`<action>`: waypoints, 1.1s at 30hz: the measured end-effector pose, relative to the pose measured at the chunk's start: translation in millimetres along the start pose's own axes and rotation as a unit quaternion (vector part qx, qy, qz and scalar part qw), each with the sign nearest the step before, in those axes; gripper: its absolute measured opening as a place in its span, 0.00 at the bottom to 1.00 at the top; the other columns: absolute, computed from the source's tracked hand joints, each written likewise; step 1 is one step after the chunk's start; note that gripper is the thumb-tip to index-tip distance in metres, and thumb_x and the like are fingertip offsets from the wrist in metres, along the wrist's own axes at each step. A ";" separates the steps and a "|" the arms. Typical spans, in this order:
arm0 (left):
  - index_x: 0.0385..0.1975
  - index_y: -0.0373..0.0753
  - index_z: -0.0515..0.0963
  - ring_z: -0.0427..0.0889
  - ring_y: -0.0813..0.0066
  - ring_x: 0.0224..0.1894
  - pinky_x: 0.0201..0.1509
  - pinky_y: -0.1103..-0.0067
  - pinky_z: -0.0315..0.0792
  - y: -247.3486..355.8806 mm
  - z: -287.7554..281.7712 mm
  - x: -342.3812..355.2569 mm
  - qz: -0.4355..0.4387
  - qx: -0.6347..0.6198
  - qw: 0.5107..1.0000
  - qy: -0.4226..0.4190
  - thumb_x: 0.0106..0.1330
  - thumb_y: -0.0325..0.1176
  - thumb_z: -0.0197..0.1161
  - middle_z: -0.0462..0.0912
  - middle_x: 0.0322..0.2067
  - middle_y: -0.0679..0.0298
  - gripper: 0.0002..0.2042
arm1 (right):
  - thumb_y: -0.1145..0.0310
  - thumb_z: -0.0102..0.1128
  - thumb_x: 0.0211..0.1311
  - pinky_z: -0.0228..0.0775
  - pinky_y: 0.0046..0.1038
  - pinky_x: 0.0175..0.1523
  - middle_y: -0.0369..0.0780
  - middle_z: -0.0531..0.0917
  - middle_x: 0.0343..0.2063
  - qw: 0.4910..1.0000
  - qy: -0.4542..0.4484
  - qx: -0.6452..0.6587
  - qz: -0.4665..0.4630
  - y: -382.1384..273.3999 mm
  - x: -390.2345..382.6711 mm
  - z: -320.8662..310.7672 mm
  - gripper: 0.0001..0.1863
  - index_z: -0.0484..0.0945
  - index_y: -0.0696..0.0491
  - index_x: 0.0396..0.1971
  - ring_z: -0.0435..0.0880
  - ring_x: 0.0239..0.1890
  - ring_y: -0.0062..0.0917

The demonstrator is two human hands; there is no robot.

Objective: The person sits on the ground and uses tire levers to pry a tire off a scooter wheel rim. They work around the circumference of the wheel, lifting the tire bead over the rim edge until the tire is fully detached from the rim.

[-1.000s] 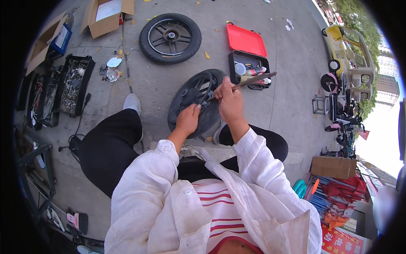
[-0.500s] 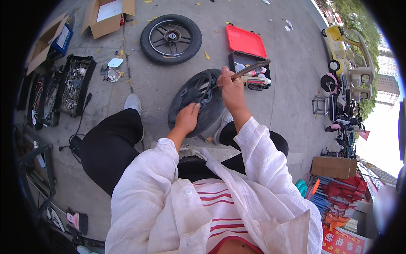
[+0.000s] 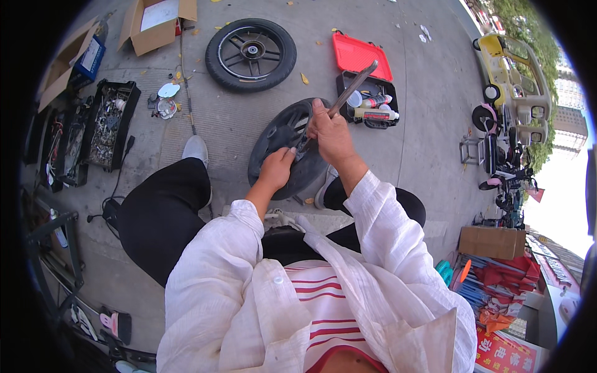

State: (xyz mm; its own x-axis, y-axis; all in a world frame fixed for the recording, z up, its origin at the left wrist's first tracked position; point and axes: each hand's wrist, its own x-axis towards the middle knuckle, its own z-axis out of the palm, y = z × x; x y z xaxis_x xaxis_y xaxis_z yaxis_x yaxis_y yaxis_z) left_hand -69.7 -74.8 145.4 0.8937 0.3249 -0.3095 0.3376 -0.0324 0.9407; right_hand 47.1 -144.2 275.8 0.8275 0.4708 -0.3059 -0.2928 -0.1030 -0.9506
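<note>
A dark wheel with a tire (image 3: 267, 152) lies tilted between my legs. My left hand (image 3: 277, 166) grips the tire's right-hand inner edge near the rim, fingertips beside a crumpled grey part I cannot make out. My right hand (image 3: 329, 132) is closed on a long flat metal bar (image 3: 353, 84), which slants up to the right from the wheel; its lower end is largely hidden by my fingers.
A spare wheel (image 3: 273, 53) lies ahead. Right of it sit a red-lidded toolbox (image 3: 370, 53) with bottles, parked scooters (image 3: 491, 155) and a cardboard box (image 3: 491, 242). Parts trays (image 3: 109, 127), cartons (image 3: 158, 25) and a metal frame (image 3: 53, 242) are leftward.
The bar has swung steeper, its upper end moving up and to the left, and my right hand has shifted slightly up and left with it. My left hand has crept slightly upward.
</note>
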 end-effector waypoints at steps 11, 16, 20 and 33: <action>0.42 0.30 0.82 0.79 0.73 0.38 0.47 0.76 0.70 -22.6 -4.0 22.4 -0.108 -0.199 0.970 -0.093 0.71 0.44 0.57 0.85 0.35 0.59 0.19 | 0.50 0.54 0.74 0.60 0.24 0.29 0.32 0.67 0.15 0.995 -0.059 -0.069 0.029 6.9 -16.7 13.1 0.28 0.65 0.51 0.15 0.64 0.20 0.18; 0.43 0.31 0.83 0.79 0.76 0.39 0.48 0.78 0.70 -20.0 -12.7 24.7 -0.117 -0.196 0.966 -0.119 0.71 0.40 0.57 0.86 0.36 0.62 0.17 | 0.49 0.53 0.74 0.61 0.24 0.30 0.32 0.68 0.15 0.994 -0.075 -0.080 0.028 20.6 -18.0 14.1 0.29 0.66 0.51 0.15 0.65 0.20 0.17; 0.42 0.31 0.83 0.79 0.77 0.39 0.48 0.79 0.70 -8.1 -27.3 27.7 -0.148 -0.274 0.938 -0.153 0.71 0.41 0.58 0.86 0.37 0.64 0.17 | 0.49 0.52 0.74 0.60 0.24 0.30 0.32 0.66 0.15 0.995 -0.077 -0.058 0.006 10.4 -18.6 14.3 0.29 0.65 0.51 0.15 0.64 0.21 0.18; 0.44 0.34 0.84 0.81 0.76 0.42 0.51 0.78 0.71 11.3 -43.1 28.0 -0.187 -0.266 0.930 -0.169 0.70 0.42 0.61 0.86 0.41 0.63 0.16 | 0.58 0.52 0.76 0.59 0.24 0.34 0.31 0.62 0.18 0.991 -0.054 0.103 -0.060 4.9 -23.2 6.7 0.24 0.63 0.50 0.17 0.63 0.25 0.18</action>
State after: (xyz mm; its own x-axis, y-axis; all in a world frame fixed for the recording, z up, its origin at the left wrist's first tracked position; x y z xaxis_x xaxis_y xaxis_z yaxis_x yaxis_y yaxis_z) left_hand -53.6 -25.3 153.3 0.8151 -0.0993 -0.5707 0.5300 0.5255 0.6656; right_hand 23.3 -149.7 278.6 0.8090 0.5618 -0.1729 -0.2965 0.1360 -0.9453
